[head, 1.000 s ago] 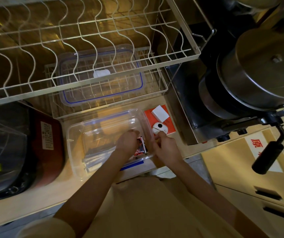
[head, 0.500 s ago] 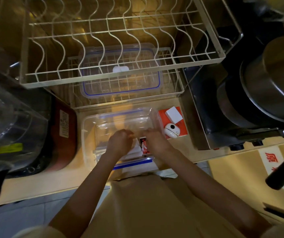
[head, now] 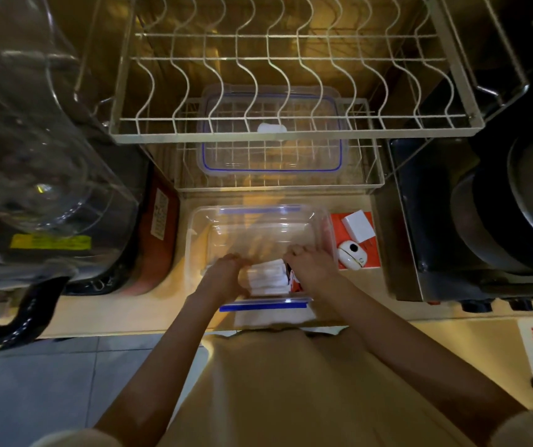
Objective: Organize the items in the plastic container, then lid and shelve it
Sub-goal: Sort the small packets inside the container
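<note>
Pressing a stack of white packets [head: 266, 277] between them at lower centre, left hand [head: 223, 279] and right hand [head: 312, 272] hold its ends with curled fingers, long axis left-right inside the plastic container [head: 200, 221].

A single head-worn, wide-angle view looks steeply down from directly above the clear rectangular plastic container [head: 258, 233], close over it. The white wire dish rack [head: 291, 124] lies beyond the container, toward the frame's top; the person's forearms enter from below it.
</note>
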`<state>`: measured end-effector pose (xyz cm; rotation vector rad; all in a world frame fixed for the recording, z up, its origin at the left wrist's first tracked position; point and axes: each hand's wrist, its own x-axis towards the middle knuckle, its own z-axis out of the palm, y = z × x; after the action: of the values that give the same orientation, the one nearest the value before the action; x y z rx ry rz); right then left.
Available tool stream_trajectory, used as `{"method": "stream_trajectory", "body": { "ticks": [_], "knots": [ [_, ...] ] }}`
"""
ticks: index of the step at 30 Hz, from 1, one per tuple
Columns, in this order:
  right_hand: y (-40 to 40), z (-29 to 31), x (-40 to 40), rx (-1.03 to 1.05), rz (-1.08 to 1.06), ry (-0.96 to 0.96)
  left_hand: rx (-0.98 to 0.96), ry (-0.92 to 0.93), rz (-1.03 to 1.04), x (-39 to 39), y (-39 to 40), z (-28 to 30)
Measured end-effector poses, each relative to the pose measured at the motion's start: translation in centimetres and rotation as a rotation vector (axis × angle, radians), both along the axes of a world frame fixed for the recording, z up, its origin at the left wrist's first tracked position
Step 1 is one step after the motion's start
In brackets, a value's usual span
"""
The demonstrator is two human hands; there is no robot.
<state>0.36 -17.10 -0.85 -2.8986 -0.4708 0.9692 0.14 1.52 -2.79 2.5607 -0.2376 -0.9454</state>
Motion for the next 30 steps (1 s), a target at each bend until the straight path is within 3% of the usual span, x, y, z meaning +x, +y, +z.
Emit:
{"method": "stream_trajectory", "body": {
  "ticks": [4,8,21,30],
  "knots": [
    [0.2,0.0,-0.1,0.116,-0.097,-0.027,0.055,-0.076,-0.029,0.0,0.1,0.2],
    [0.8,0.3,-0.5,0.333,-0.199,0.099,0.016,-0.058,-0.042,-0.2,0.6,0.4],
    [1.5,-0.2,-0.5,0.373,-0.229,0.231,0.005,-0.004,0.036,-0.3,1.7,0.8],
    [2.0,-0.4,0.4,0.204,-0.003,0.112,0.167,0.047,-0.171,1.5,1.5,1.1]
  ]
}}
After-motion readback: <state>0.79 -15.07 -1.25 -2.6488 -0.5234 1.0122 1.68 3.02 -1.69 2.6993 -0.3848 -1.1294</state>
